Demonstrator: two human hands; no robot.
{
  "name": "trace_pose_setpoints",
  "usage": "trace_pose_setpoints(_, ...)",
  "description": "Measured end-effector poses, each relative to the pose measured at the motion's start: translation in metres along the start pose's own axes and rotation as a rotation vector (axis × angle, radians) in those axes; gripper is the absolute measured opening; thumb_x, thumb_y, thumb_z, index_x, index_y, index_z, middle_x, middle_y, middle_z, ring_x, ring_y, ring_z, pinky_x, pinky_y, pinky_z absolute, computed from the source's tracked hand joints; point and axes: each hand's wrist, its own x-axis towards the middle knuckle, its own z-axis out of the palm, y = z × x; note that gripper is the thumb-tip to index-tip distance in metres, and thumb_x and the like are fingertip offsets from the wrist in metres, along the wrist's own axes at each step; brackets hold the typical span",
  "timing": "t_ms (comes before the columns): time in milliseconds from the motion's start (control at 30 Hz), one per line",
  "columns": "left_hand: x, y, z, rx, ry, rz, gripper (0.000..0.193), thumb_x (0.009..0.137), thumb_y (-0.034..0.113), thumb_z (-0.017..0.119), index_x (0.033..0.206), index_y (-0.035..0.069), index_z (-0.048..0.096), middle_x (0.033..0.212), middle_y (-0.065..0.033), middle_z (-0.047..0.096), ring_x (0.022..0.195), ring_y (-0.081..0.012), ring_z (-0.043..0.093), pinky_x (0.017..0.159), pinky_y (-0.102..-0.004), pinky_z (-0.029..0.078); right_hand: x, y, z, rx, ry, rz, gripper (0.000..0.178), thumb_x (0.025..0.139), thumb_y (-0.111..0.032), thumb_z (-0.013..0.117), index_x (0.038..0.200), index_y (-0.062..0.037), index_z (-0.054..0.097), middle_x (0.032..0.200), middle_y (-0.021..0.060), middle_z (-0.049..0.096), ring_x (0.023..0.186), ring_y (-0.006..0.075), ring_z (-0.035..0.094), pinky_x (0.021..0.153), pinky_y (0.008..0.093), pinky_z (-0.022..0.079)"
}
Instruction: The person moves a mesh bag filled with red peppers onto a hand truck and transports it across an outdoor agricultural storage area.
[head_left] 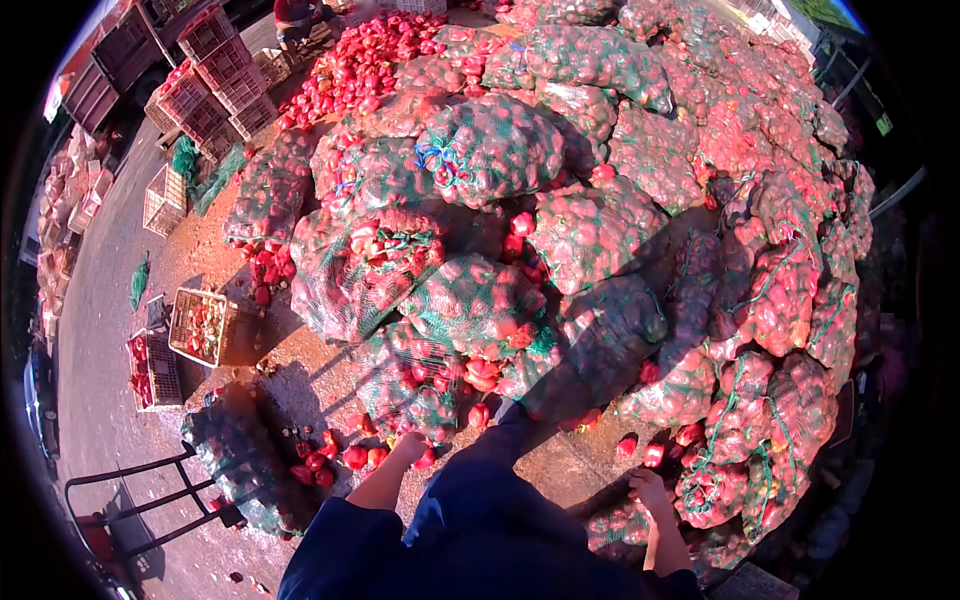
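Standing before a heap of net sacks (475, 305) full of red peppers

A person in dark blue clothes (490, 530) faces the heap, arms lowered on either side. The left hand (408, 448) hangs near a row of loose peppers (355, 457); one more pepper (425, 459) shows just beside it, on its right. I can't tell whether hand and pepper touch, or whether the fingers are open or closed. The right hand (650, 488) is well apart from the left, with its fingers apparently bent, though I can't make out whether they grip anything. Just to its right sits a tied sack (710, 492), a single pepper (654, 456) shows just beyond it, and a low sack (618, 526) lies to its left.

Off to the left, a dark green sack (240, 460) lies by the black frame of a handcart (150, 512). Farther up stand a yellowish crate (232, 335) with peppers inside and a stack of crates (226, 75).
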Motion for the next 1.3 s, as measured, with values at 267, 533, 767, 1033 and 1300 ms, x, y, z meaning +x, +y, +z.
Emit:
trace_pose_setpoints(267, -0.016, 0.033, -0.002, -0.026, 0.054, 0.219, 0.03, 0.075, 0.026, 0.061, 0.1, 0.01, 0.068, 0.088, -0.0119, 0.069, 0.085, -0.0224, 0.066, 0.076, -0.036, 0.051, 0.094, -0.143, -0.008, -0.156, -0.053, -0.05, 0.04, 0.076, -0.005, 0.059, 0.115, 0.0029, 0.055, 0.082, 0.0117, 0.062, 0.055, 0.0207, 0.06, 0.043, 0.0304, 0.045)
trace_pose_setpoints(533, -0.009, 0.062, -0.03, -0.39, 0.296, 0.095, 0.035, 0.078, 0.024, 0.063, 0.106, 0.004, 0.066, 0.089, -0.0117, 0.068, 0.08, -0.0196, 0.065, 0.075, -0.0323, 0.051, 0.132, -0.21, -0.046, -0.29, -0.094, -0.094, 0.041, 0.073, 0.001, 0.061, 0.113, 0.0037, 0.055, 0.081, 0.0125, 0.061, 0.054, 0.0208, 0.061, 0.042, 0.0294, 0.044)
trace_pose_setpoints(767, -0.055, 0.029, 0.04, -0.514, 0.237, -0.18, 0.029, 0.076, 0.024, 0.062, 0.1, 0.011, 0.07, 0.087, -0.0118, 0.069, 0.08, -0.0193, 0.067, 0.074, -0.0318, 0.052, 0.142, -0.283, -0.042, -0.412, -0.103, -0.145, 0.035, 0.074, -0.004, 0.06, 0.108, 0.0037, 0.057, 0.077, 0.0114, 0.061, 0.053, 0.0207, 0.06, 0.041, 0.0297, 0.045)
trace_pose_setpoints(1033, -0.099, 0.041, 0.11, -0.65, 0.117, -0.324, 0.029, 0.074, 0.023, 0.057, 0.098, 0.012, 0.07, 0.083, -0.0107, 0.07, 0.072, -0.0197, 0.068, 0.072, -0.0326, 0.054, 0.18, -0.334, -0.001, -0.481, -0.246, -0.308, 0.033, 0.077, -0.004, 0.058, 0.109, 0.0019, 0.057, 0.078, 0.008, 0.06, 0.054, 0.0154, 0.058, 0.046, 0.0293, 0.048)
trace_pose_setpoints(1300, -0.07, 0.054, 0.109, -0.641, 0.262, -0.091, 0.029, 0.075, 0.018, 0.06, 0.1, 0.008, 0.069, 0.084, -0.0118, 0.069, 0.07, -0.0185, 0.067, 0.07, -0.0319, 0.053, 0.172, -0.355, 0.021, -0.624, -0.323, -0.421, 0.032, 0.079, -0.007, 0.062, 0.109, 0.0007, 0.06, 0.071, 0.0061, 0.061, 0.055, 0.0136, 0.059, 0.05, 0.0293, 0.049)
